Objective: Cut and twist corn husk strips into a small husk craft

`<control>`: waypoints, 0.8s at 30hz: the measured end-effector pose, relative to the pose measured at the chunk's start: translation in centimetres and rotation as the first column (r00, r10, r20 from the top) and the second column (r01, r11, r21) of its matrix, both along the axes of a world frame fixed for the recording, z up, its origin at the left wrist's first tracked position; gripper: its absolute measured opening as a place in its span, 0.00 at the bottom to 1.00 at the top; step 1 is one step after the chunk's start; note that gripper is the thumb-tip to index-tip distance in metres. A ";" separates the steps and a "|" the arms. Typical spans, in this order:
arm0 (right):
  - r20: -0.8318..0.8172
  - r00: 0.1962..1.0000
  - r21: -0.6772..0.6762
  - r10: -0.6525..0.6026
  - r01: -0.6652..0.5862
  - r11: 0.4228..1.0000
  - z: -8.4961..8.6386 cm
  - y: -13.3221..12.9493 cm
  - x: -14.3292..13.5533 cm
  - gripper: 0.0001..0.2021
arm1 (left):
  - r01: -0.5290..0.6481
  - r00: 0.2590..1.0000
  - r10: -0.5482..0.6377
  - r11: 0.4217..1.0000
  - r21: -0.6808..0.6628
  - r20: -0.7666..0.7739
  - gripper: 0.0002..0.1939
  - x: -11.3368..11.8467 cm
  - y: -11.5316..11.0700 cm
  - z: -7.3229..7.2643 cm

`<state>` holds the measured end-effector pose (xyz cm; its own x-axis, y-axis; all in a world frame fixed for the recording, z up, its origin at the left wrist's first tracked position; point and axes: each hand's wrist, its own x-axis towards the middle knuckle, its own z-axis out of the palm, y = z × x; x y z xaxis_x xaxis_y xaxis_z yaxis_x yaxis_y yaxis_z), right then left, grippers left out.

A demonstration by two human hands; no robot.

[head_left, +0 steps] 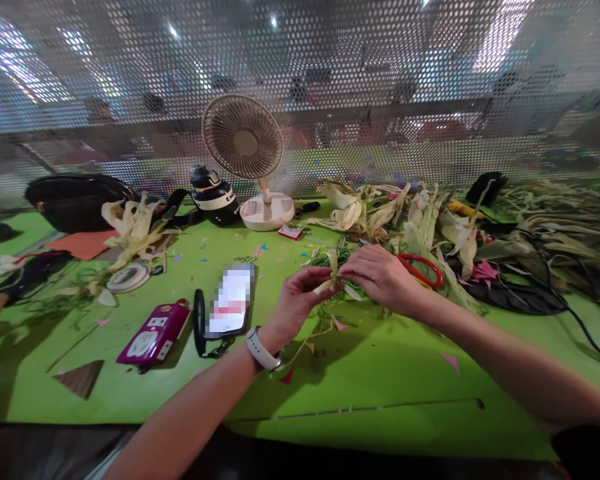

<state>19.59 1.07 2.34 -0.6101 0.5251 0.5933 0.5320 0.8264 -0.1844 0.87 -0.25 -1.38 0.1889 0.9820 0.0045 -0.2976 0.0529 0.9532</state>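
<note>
Left hand point(300, 297) pinches a husk point(333, 261), fingers nearly closed | right hand point(377, 275) pinches its other side, fingertips together | husk held over the table point(390, 380), before the pile point(347, 212) | should prove light, soft, apt to tear; best taken near its base, between fingertips

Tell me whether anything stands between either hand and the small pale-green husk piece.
Nothing visible does: the left hand and right hand both pinch the husk piece. The red loop lies beyond the right hand.
</note>
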 end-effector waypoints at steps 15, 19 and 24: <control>-0.020 1.000 -0.088 0.008 -0.010 0.996 -0.5 0.3 -0.4 0.09 | 0.077 0.989 -0.074 0.997 0.023 -0.124 0.16 -0.4 0.0 0.5; -0.032 0.999 -0.086 0.008 -0.011 0.996 -0.4 0.3 -0.4 0.09 | 0.063 0.991 -0.066 0.998 -0.031 -0.114 0.18 -0.3 0.2 0.4; -0.085 0.996 -0.156 -0.022 0.008 0.988 0.2 0.1 -0.1 0.07 | 0.054 0.989 -0.053 0.999 0.003 -0.141 0.13 -0.4 0.3 0.5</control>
<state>19.54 1.13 2.58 -0.5519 0.6236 0.5537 0.5206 0.7763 -0.3555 0.44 0.07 -0.88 0.2402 0.9705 -0.0194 -0.1573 0.0586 0.9858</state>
